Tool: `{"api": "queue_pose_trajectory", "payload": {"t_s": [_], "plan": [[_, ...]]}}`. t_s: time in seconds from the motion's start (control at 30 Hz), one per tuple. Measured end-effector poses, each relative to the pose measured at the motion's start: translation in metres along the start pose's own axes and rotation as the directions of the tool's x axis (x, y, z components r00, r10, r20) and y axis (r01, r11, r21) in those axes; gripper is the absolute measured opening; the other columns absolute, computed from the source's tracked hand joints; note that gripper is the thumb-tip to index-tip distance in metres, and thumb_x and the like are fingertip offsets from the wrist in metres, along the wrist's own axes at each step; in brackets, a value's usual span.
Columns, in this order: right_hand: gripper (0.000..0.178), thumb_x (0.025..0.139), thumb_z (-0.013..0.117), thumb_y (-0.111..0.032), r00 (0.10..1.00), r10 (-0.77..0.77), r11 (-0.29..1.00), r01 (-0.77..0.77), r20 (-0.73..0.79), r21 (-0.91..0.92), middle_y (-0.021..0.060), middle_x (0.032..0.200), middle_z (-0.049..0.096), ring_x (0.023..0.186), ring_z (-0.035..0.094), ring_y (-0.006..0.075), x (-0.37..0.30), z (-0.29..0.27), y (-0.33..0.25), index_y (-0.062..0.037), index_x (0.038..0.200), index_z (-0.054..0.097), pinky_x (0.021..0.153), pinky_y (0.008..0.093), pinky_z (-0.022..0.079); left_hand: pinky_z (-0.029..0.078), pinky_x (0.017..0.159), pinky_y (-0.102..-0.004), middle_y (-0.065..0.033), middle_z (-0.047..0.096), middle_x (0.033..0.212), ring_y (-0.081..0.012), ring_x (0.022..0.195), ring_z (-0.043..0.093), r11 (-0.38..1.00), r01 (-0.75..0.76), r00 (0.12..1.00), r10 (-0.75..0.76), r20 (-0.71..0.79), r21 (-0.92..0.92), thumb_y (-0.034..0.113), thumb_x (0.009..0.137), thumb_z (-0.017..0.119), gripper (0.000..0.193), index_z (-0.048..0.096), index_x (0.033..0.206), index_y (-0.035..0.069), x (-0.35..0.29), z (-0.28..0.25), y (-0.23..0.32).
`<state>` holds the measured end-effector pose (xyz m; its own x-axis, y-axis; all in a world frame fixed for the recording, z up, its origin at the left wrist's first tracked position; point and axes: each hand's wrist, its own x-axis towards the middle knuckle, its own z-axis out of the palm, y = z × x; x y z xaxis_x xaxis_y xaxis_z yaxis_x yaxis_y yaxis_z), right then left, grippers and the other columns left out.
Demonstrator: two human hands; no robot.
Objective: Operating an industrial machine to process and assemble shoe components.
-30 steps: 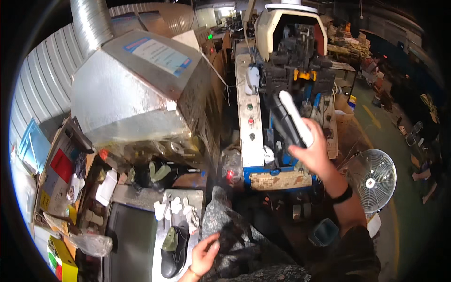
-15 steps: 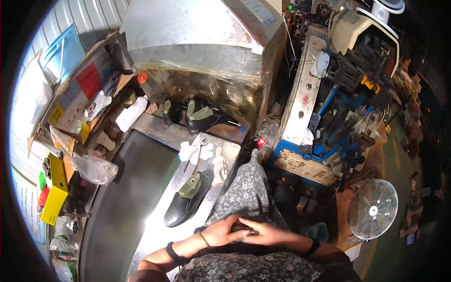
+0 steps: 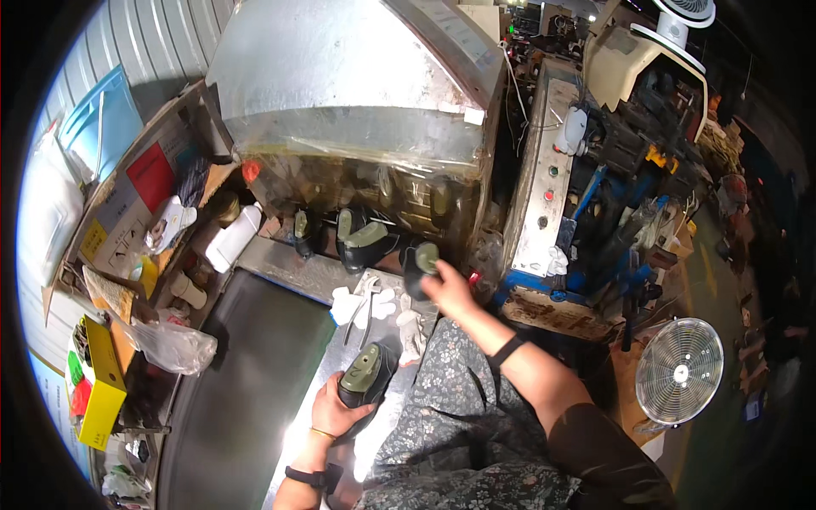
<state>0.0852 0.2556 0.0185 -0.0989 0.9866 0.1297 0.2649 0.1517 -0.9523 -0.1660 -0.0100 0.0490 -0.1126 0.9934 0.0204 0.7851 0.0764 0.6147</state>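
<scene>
My left hand [image 3: 334, 410] is wrapped round the near part of a black shoe [image 3: 384, 374] with a green shoe last in it, resting on the metal bench top [image 3: 327, 365]. Farther off to the right, my right hand [image 3: 449, 291] grips a second black shoe [image 3: 410, 274], also filled by a green last. It is a little blurred, and I cannot tell whether it touches the surface there. Between the two shoes lie metal pincers [image 3: 364, 310] on a white glove [image 3: 344, 304], with another whitish glove [image 3: 411, 337] beside them.
More black shoes [image 3: 371, 253] with green lasts stand along the back ledge, before a plastic-draped metal hood [image 3: 357, 110]. A dark belt [image 3: 246, 374] runs left of the bench. Shelves with a white bottle [image 3: 234, 238] stand left; a machine [image 3: 544, 178] and fan [image 3: 680, 374] stand right.
My hands have parted from each other at my lap. The left has come onto the near shoe, and the right has reached forward to another shoe at the back.
</scene>
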Motion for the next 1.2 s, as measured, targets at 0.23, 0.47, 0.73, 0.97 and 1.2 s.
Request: {"api": "queue_pose_trajectory", "payload": {"t_s": [0.23,0.47,0.73,0.97,1.2], "plan": [[0.088,0.088,0.073,-0.04,0.789,0.072,0.945,-0.249,0.611,0.21,0.021,0.15,0.039,0.134,0.044,0.032,-0.195,0.037,-0.056,-0.0074,0.154,0.025,0.107,0.0444,0.039,0.054,0.091,-0.0364,-0.013,0.064,0.117,-0.0232,0.101,0.065,0.069,0.386,0.915,-0.154,0.372,-0.92,0.027,0.087,0.071,0.06,0.048,0.135,-0.001,-0.009,-0.007,0.031],[0.097,0.078,0.074,-0.006,0.947,0.096,0.741,-0.274,0.307,0.613,0.0143,0.152,0.036,0.137,0.039,0.0219,-0.195,-0.09,-0.134,-0.0018,0.156,0.016,0.11,0.0348,0.035,0.039,0.107,-0.0429,-0.0164,0.049,0.135,-0.03,0.128,0.045,0.332,0.248,0.946,0.118,0.301,-0.91,0.028,0.092,0.068,0.065,0.033,0.14,0.001,0.012,0.032,0.146],[0.086,0.063,0.084,-0.017,0.925,-0.294,0.899,0.181,-0.241,-0.4,0.0143,0.133,0.055,0.125,0.053,0.026,-0.116,-0.364,-0.124,-0.0021,0.141,0.049,0.106,0.0335,0.039,0.035,0.11,-0.05,-0.0187,0.054,0.138,-0.0402,0.134,0.044,0.797,-0.591,0.685,0.577,0.446,-0.124,0.037,0.084,0.073,0.063,0.054,0.135,0.005,-0.025,0.079,0.078],[0.083,0.059,0.081,-0.02,0.813,-0.288,0.711,-0.172,-0.506,-0.682,0.035,0.14,0.044,0.115,0.062,0.0307,-0.03,-0.491,-0.104,-0.023,0.139,0.057,0.091,0.0346,0.05,0.036,0.108,-0.049,-0.0185,0.057,0.133,-0.0403,0.129,0.047,0.764,-0.642,0.721,0.63,0.288,-0.067,0.025,0.082,0.072,0.051,0.059,0.127,0.004,-0.039,0.107,0.07],[0.084,0.055,0.08,-0.028,0.922,-0.019,0.522,-0.32,-0.386,-0.79,0.0204,0.13,0.057,0.115,0.059,0.0368,-0.007,-0.53,-0.099,-0.0241,0.137,0.058,0.095,0.0413,0.049,0.037,0.108,-0.0515,-0.0224,0.06,0.129,-0.0426,0.125,0.051,0.773,-0.631,0.736,0.625,0.259,-0.072,0.016,0.083,0.066,0.041,0.062,0.121,0.0,-0.037,0.116,0.077]]}}
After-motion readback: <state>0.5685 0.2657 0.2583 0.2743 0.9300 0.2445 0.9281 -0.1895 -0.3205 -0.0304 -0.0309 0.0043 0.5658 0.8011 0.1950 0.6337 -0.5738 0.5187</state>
